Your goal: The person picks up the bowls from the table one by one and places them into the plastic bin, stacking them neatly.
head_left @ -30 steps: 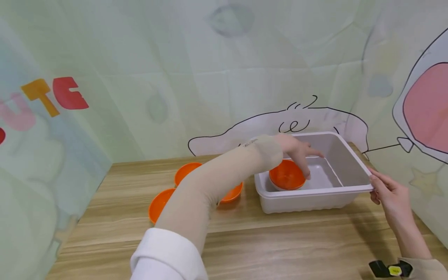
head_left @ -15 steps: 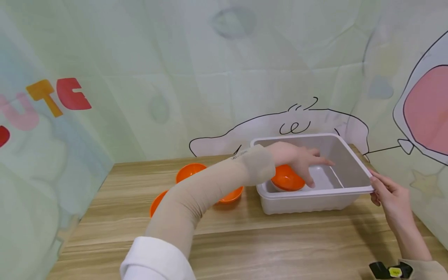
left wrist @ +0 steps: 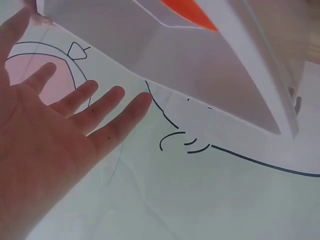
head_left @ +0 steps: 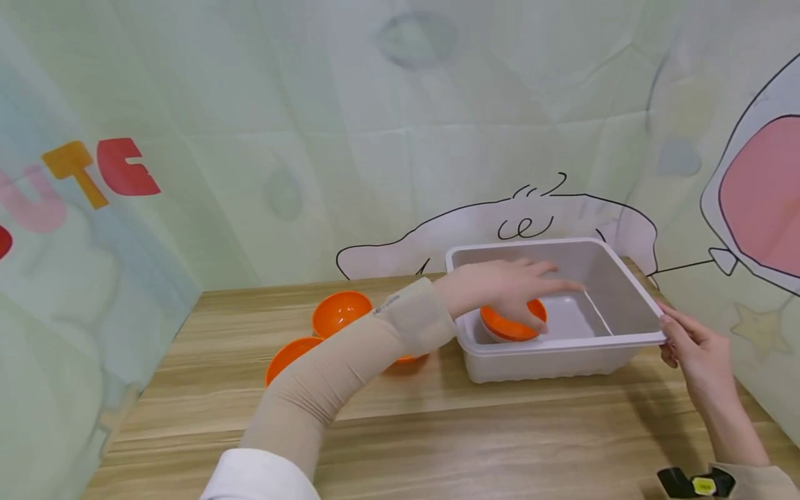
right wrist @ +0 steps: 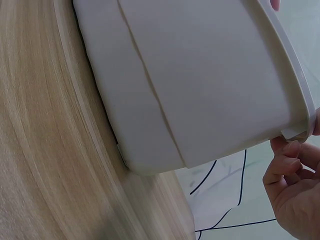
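Observation:
A white rectangular bin (head_left: 537, 361) stands on the wooden table, with an orange bowl (head_left: 509, 326) inside at its left end; it looks like more than one bowl is nested there. Over that bowl hangs my left hand (head_left: 506, 288), fingers spread and holding nothing; it hides part of the bowl. The left wrist view shows the same hand (left wrist: 65, 125) open beside the bin (left wrist: 200, 75). My right hand (head_left: 700, 354) grips the bin's right rim between thumb and fingers, and the right wrist view shows that hand (right wrist: 295, 190) at the corner of the bin (right wrist: 200, 80).
Left of the bin, several orange bowls stand on the table (head_left: 437, 444): one at the back (head_left: 340, 312), one nearer (head_left: 290, 357), and one mostly under my left forearm (head_left: 406, 360). A printed cloth (head_left: 312, 173) hangs behind the table.
My left hand has moved left across the bin from its right side of the bowl, and the forearm has drawn back left, uncovering the back bowl. My right hand keeps its grip.

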